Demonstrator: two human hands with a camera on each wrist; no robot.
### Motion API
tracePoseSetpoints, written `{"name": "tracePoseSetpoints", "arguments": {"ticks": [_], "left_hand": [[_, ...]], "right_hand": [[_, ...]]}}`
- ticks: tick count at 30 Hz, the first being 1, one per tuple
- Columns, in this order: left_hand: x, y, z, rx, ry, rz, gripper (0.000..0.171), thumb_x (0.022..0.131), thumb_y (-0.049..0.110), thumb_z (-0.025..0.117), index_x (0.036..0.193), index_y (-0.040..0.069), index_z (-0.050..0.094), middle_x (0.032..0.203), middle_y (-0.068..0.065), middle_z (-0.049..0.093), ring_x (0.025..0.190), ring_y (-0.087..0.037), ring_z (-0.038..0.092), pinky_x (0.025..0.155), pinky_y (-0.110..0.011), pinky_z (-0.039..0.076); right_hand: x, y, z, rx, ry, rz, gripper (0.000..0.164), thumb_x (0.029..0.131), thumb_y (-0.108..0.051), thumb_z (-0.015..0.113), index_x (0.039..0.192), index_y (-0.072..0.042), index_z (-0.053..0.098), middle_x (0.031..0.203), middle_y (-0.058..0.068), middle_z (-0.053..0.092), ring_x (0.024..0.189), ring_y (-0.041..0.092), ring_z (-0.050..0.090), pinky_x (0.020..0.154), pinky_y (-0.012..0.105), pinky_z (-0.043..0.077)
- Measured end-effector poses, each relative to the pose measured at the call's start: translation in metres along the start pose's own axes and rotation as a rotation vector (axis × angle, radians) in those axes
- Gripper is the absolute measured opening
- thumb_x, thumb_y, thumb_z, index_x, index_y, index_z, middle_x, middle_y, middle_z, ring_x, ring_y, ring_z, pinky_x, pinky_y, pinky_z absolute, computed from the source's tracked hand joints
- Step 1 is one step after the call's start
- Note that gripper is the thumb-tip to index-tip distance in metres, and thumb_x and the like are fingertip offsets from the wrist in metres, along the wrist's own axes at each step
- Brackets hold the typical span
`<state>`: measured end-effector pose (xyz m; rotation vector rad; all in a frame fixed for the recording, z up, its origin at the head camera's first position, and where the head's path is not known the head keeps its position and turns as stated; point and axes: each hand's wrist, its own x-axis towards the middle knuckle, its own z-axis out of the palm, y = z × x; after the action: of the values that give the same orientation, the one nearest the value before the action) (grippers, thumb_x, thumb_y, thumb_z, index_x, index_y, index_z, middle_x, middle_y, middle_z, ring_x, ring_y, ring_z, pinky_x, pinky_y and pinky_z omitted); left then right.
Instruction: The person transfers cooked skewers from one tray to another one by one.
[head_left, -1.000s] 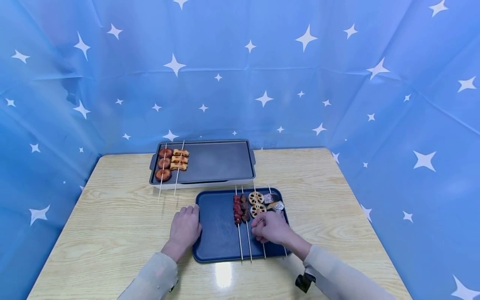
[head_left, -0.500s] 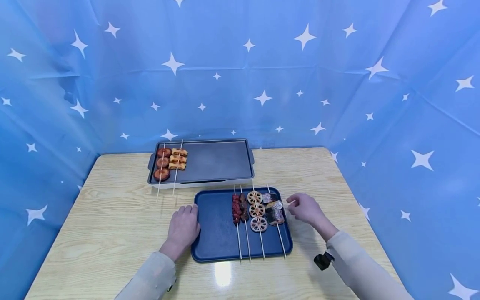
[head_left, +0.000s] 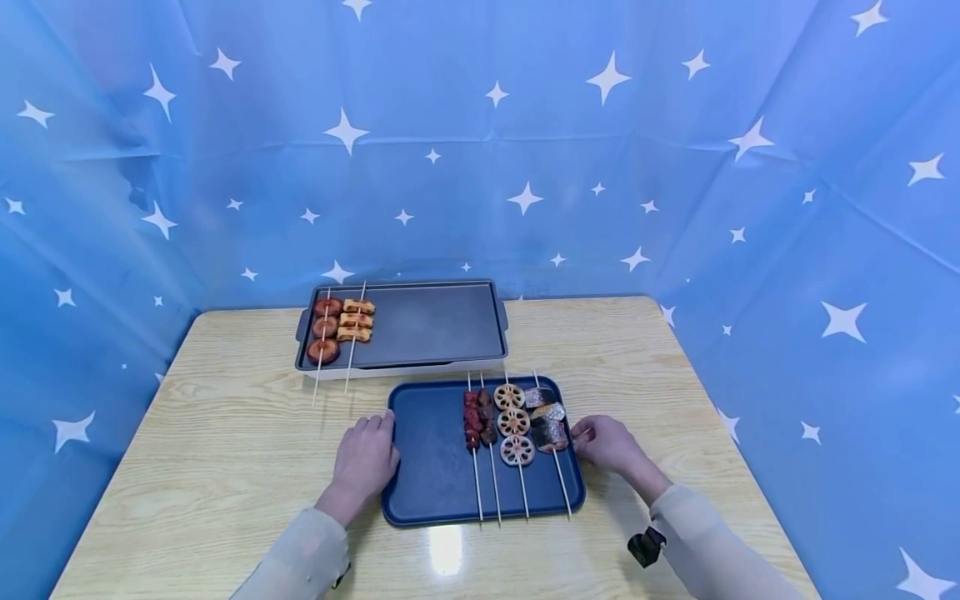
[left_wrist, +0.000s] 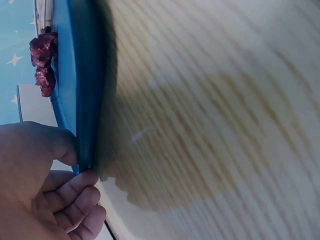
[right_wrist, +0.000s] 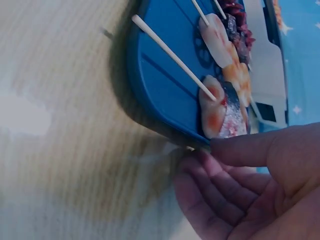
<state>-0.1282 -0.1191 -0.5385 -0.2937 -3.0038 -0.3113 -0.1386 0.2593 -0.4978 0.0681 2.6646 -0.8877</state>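
Observation:
A blue tray (head_left: 427, 454) lies on the table with several skewers on its right half: red meat (head_left: 473, 417), darker meat (head_left: 487, 417), lotus root slices (head_left: 517, 450) and fish pieces (head_left: 551, 432). My left hand (head_left: 364, 457) holds the tray's left rim; in the left wrist view its thumb (left_wrist: 62, 145) lies inside the rim and its curled fingers outside. At the right rim, beside the fish, my right hand (head_left: 611, 444) pinches the edge, thumb (right_wrist: 240, 150) on top and fingers curled below. Parts of the fingers are hidden behind the rim.
Behind the tray stands a dark griddle (head_left: 438, 321) on a pale base. On its left side lie a skewer of round brown slices (head_left: 324, 327) and a skewer of yellow pieces (head_left: 355, 321), their sticks overhanging the front. A blue starry curtain (head_left: 480, 167) surrounds the wooden table (head_left: 225, 450).
My right hand has moved right, from above the lotus root skewer to the tray's right rim, and now grips it. My left hand has stayed at the left rim.

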Motion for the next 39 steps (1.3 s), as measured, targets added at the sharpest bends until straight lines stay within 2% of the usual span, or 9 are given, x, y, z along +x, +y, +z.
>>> {"name": "tracePoseSetpoints", "arguments": {"ticks": [7,12,16,21,27,32,35,39], "left_hand": [[-0.001,-0.003,0.000,-0.020,-0.003,-0.009,0.046,0.083,0.014,0.061,0.127,0.000,0.060,0.105,-0.016,0.069,0.092,-0.033,0.063,0.075,-0.047,0.052],[-0.001,-0.003,-0.001,-0.028,-0.036,-0.022,0.049,0.084,0.016,0.061,0.131,0.000,0.058,0.107,-0.016,0.069,0.095,-0.033,0.063,0.078,-0.048,0.052],[-0.001,-0.004,-0.002,-0.030,-0.034,-0.020,0.050,0.084,0.016,0.063,0.131,0.000,0.058,0.104,-0.016,0.069,0.093,-0.032,0.063,0.078,-0.047,0.052],[-0.002,-0.005,-0.002,-0.047,-0.046,-0.027,0.051,0.085,0.017,0.064,0.133,0.000,0.057,0.106,-0.016,0.069,0.095,-0.033,0.063,0.079,-0.047,0.052],[-0.003,-0.004,-0.003,-0.057,-0.066,-0.042,0.052,0.085,0.019,0.065,0.133,0.001,0.057,0.112,-0.017,0.068,0.099,-0.033,0.063,0.081,-0.048,0.052],[-0.006,-0.002,-0.007,-0.080,-0.004,-0.039,0.046,0.084,0.017,0.066,0.128,0.004,0.061,0.110,-0.015,0.067,0.097,-0.032,0.064,0.078,-0.048,0.052],[-0.007,0.001,-0.012,-0.102,0.075,-0.013,0.041,0.084,0.015,0.066,0.124,0.006,0.064,0.108,-0.013,0.068,0.095,-0.030,0.064,0.077,-0.047,0.053],[-0.005,0.003,-0.026,-0.147,0.203,0.032,0.036,0.082,0.011,0.068,0.118,0.007,0.068,0.100,-0.011,0.069,0.088,-0.029,0.066,0.074,-0.045,0.054]], "right_hand": [[-0.001,0.001,0.006,0.047,0.017,-0.014,0.017,0.080,0.001,0.062,0.097,0.003,0.066,0.076,0.006,0.065,0.060,0.011,0.058,0.056,0.026,0.045],[-0.002,0.001,0.011,-0.024,0.088,-0.049,0.018,0.079,-0.001,0.066,0.097,0.000,0.068,0.075,0.003,0.066,0.062,0.009,0.057,0.060,0.026,0.046],[-0.003,0.002,0.015,-0.065,0.140,-0.084,0.021,0.079,-0.002,0.067,0.100,0.001,0.069,0.076,0.001,0.066,0.066,0.009,0.058,0.064,0.028,0.048],[-0.006,0.003,0.018,-0.066,0.155,-0.092,0.026,0.082,-0.003,0.069,0.108,0.002,0.069,0.079,0.002,0.068,0.069,0.009,0.062,0.065,0.028,0.051],[-0.009,0.005,0.020,-0.031,0.163,-0.080,0.026,0.082,-0.002,0.069,0.108,0.002,0.070,0.081,0.003,0.070,0.073,0.013,0.067,0.066,0.031,0.053],[-0.011,0.007,0.020,-0.005,0.165,-0.064,0.025,0.082,-0.003,0.069,0.108,0.000,0.070,0.083,0.003,0.070,0.073,0.013,0.067,0.064,0.029,0.052],[-0.011,0.009,0.021,0.011,0.173,-0.048,0.026,0.082,-0.003,0.070,0.108,0.000,0.070,0.082,0.004,0.069,0.072,0.013,0.066,0.062,0.027,0.051],[-0.012,0.009,0.022,-0.003,0.187,-0.044,0.027,0.082,-0.003,0.070,0.109,0.001,0.070,0.082,0.004,0.069,0.072,0.012,0.066,0.062,0.026,0.052]]}}
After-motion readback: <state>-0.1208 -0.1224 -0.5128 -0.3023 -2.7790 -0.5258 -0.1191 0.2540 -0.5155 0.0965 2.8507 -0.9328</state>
